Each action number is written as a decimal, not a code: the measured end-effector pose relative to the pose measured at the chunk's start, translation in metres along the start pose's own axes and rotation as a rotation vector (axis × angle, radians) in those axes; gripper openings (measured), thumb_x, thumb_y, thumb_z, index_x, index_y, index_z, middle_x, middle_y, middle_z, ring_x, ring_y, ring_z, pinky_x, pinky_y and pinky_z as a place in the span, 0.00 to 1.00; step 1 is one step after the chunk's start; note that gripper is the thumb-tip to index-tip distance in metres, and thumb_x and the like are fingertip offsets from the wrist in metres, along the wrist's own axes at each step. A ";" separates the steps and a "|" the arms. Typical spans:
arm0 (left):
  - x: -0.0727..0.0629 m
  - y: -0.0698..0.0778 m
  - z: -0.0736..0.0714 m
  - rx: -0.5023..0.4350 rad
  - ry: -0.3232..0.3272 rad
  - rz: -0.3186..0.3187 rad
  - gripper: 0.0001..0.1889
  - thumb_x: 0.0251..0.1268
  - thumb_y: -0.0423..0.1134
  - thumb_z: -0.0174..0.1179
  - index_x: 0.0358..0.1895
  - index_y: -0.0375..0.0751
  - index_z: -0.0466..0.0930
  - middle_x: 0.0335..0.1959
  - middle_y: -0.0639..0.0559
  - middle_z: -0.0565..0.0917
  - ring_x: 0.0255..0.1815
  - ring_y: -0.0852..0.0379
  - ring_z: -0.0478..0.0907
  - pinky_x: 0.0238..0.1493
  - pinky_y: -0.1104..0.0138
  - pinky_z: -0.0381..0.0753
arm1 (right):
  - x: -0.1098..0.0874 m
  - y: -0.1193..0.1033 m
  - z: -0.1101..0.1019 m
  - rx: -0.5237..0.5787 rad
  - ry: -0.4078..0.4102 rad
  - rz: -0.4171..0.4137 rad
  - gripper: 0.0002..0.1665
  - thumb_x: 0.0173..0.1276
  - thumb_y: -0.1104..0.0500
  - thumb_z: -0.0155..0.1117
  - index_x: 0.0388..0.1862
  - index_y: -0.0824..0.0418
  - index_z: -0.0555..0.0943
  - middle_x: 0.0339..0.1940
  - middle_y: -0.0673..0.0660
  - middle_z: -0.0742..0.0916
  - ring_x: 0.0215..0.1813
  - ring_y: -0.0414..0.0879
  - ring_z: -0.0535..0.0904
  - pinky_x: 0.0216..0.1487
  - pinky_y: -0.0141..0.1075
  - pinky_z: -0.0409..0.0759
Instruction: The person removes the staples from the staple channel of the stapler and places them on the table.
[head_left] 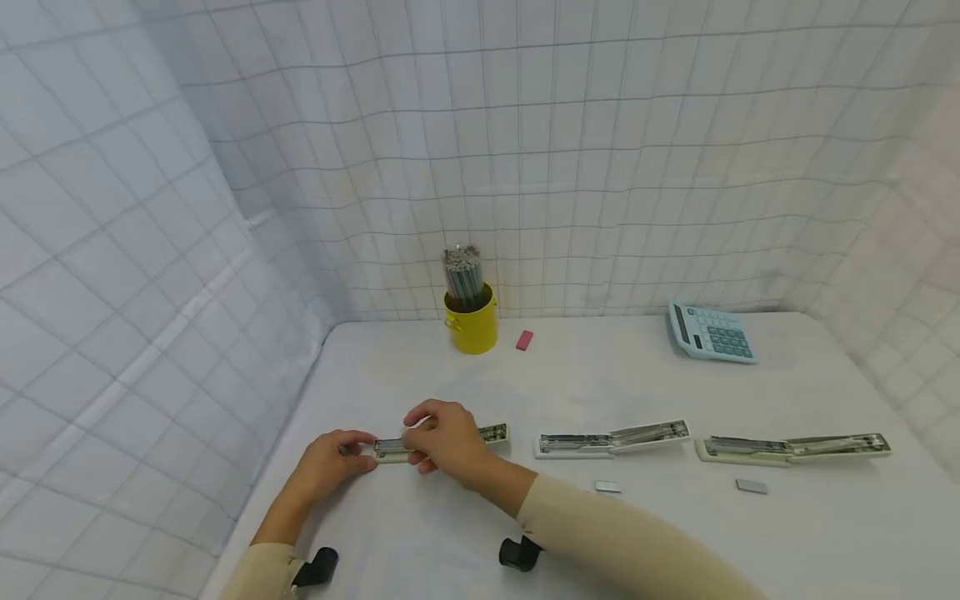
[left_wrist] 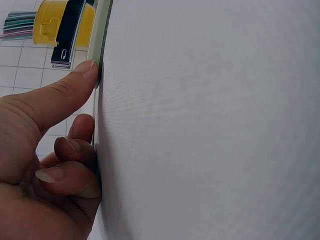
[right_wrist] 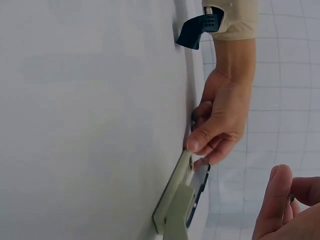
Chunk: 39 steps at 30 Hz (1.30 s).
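Observation:
A pale green stapler [head_left: 390,457] lies opened out flat on the white table, its metal magazine [left_wrist: 70,32] exposed above the base. My left hand [head_left: 326,467] grips the stapler's left end, with the thumb [left_wrist: 82,75] on the base. Over the middle of the stapler is my right hand [head_left: 450,442], thumb and fingertips together. Between them shows a small dark grey piece [right_wrist: 292,198]; I cannot tell its kind. The right hand hides part of the stapler in the head view.
Two more opened staplers [head_left: 573,446] [head_left: 750,451] lie to the right, with staple strips [head_left: 607,487] [head_left: 752,486] in front. Behind stand a yellow bucket [head_left: 476,332] of pencils [head_left: 463,277], a pink eraser [head_left: 524,340] and a light blue calculator [head_left: 712,333].

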<state>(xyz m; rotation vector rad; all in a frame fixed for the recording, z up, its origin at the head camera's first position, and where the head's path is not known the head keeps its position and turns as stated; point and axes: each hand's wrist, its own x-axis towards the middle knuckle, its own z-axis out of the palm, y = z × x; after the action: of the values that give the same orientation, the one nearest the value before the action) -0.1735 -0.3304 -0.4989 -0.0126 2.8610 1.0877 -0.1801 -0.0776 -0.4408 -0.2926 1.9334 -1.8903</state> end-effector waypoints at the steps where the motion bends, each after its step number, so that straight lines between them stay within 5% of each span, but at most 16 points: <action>1: 0.000 0.000 -0.001 0.004 -0.001 -0.003 0.19 0.56 0.41 0.77 0.51 0.41 0.88 0.39 0.47 0.82 0.39 0.53 0.74 0.43 0.60 0.74 | -0.006 -0.002 -0.010 -0.005 -0.020 -0.008 0.08 0.68 0.63 0.69 0.45 0.59 0.82 0.33 0.59 0.89 0.26 0.44 0.85 0.26 0.33 0.84; 8: 0.000 -0.002 -0.009 0.026 -0.017 0.007 0.21 0.58 0.44 0.75 0.53 0.41 0.87 0.42 0.47 0.83 0.44 0.51 0.76 0.47 0.56 0.75 | -0.034 0.003 -0.048 -0.064 -0.091 0.008 0.10 0.70 0.66 0.66 0.48 0.65 0.80 0.36 0.63 0.90 0.27 0.46 0.85 0.27 0.33 0.84; 13: -0.004 -0.006 -0.013 0.026 -0.021 0.010 0.21 0.57 0.42 0.76 0.53 0.39 0.86 0.42 0.46 0.83 0.43 0.52 0.76 0.45 0.58 0.75 | -0.033 0.030 -0.024 -0.053 -0.161 0.076 0.09 0.65 0.71 0.66 0.44 0.66 0.81 0.30 0.63 0.90 0.21 0.43 0.82 0.21 0.31 0.81; 18: -0.004 -0.008 -0.012 -0.013 -0.051 0.000 0.24 0.56 0.42 0.76 0.56 0.38 0.85 0.43 0.46 0.83 0.42 0.53 0.74 0.44 0.60 0.74 | -0.028 0.049 -0.002 -0.078 -0.102 0.105 0.09 0.62 0.73 0.66 0.38 0.63 0.82 0.20 0.57 0.87 0.16 0.41 0.79 0.19 0.32 0.79; 29: -0.002 -0.004 -0.007 -0.005 -0.030 0.037 0.20 0.58 0.39 0.75 0.54 0.39 0.86 0.42 0.46 0.84 0.43 0.53 0.76 0.45 0.59 0.75 | -0.028 0.063 -0.007 -0.588 -0.089 -0.046 0.07 0.60 0.71 0.65 0.31 0.59 0.80 0.11 0.48 0.78 0.08 0.36 0.69 0.13 0.28 0.68; 39: -0.002 0.000 -0.007 -0.005 0.008 0.054 0.19 0.58 0.37 0.74 0.53 0.37 0.87 0.38 0.48 0.82 0.39 0.54 0.74 0.42 0.61 0.74 | -0.033 0.058 -0.012 -0.601 -0.111 -0.072 0.11 0.59 0.72 0.64 0.40 0.63 0.82 0.08 0.47 0.77 0.08 0.37 0.71 0.14 0.30 0.68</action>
<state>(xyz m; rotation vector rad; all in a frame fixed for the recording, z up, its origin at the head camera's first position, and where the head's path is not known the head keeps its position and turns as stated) -0.1717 -0.3352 -0.4938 0.0610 2.8820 1.1063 -0.1480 -0.0496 -0.4933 -0.6327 2.3944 -1.2520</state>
